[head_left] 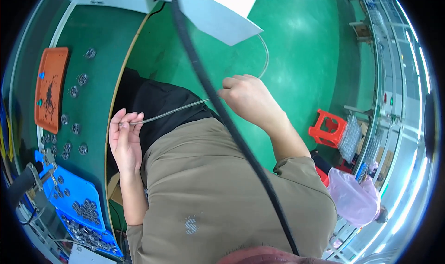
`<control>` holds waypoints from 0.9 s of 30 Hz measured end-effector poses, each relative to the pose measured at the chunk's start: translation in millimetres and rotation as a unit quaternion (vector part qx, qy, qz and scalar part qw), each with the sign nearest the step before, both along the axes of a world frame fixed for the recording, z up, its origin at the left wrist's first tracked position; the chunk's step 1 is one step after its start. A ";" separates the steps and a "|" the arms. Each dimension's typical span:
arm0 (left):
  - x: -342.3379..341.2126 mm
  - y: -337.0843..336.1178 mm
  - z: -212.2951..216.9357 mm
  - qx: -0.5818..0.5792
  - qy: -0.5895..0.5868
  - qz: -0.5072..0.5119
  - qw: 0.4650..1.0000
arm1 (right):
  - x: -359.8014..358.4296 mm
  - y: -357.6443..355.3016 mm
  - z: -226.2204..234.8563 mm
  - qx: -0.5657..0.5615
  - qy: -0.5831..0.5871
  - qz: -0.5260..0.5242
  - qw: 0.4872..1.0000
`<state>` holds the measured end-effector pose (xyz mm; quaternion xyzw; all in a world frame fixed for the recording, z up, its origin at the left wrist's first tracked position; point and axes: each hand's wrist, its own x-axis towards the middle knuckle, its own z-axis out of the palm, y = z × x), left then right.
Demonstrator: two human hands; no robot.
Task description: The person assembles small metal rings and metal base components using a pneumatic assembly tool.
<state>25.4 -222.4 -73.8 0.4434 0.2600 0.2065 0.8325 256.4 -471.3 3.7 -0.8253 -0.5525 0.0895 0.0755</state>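
A thin, clear flexible tube point(178, 109) stretches across my lap between my two hands. My left hand point(125, 141) pinches its free end between thumb and fingers, close to the table edge. Further along, my right hand point(248, 97) is closed round the tube. Beyond that fist the tube curves up to a white machine housing point(218, 18). A dark strap or cable point(241, 139) crosses the view in front of me and partly hides the tube beside my right hand.
On the green table point(99, 101) at left lie several small round metal parts point(82, 79). An orange tray point(65, 69) holds dark bits. Blue trays point(76, 190) hold more round parts. A red stool point(327, 128) and a person in pink point(352, 197) are at right.
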 end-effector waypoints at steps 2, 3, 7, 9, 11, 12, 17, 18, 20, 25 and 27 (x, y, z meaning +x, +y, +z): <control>2.9 -0.5 -6.1 -0.035 0.034 0.014 0.999 | -3.7 -1.3 1.0 -0.007 -0.017 -0.011 1.000; 7.0 -2.5 -9.1 -0.034 0.041 0.012 0.999 | -4.3 -4.1 1.4 -0.017 -0.034 -0.011 0.999; 18.9 1.9 -15.5 -0.033 0.042 -0.007 0.999 | -3.1 -10.8 -7.2 0.008 -0.041 -0.025 0.999; 19.5 5.9 -17.8 -0.027 0.055 -0.006 0.998 | -2.5 -6.9 -13.7 0.012 -0.034 -0.019 0.999; 13.8 2.6 -17.4 -0.003 0.089 -0.001 0.996 | -0.1 -9.1 -31.8 0.030 -0.037 -0.014 0.999; 24.4 -4.1 -5.2 -0.013 0.115 0.001 0.993 | 7.8 -3.3 -48.8 0.050 -0.043 -0.016 0.998; 13.8 -14.0 7.7 0.106 0.098 -0.090 0.986 | 32.7 -19.6 -124.0 -0.119 -0.055 -0.096 0.987; 1.3 -9.0 19.4 0.144 0.079 -0.113 0.980 | 32.4 -11.9 -130.5 -0.164 -0.046 -0.099 0.980; -25.6 -0.4 54.3 0.244 0.046 -0.041 0.968 | 25.0 2.4 -131.5 -0.082 -0.069 -0.009 0.994; -100.9 45.7 72.2 0.387 0.069 0.422 0.817 | -1.7 111.3 -56.3 0.147 0.135 0.084 0.976; -101.3 70.5 79.9 0.420 0.164 0.447 0.773 | -22.8 166.6 -18.9 0.220 0.206 0.142 0.943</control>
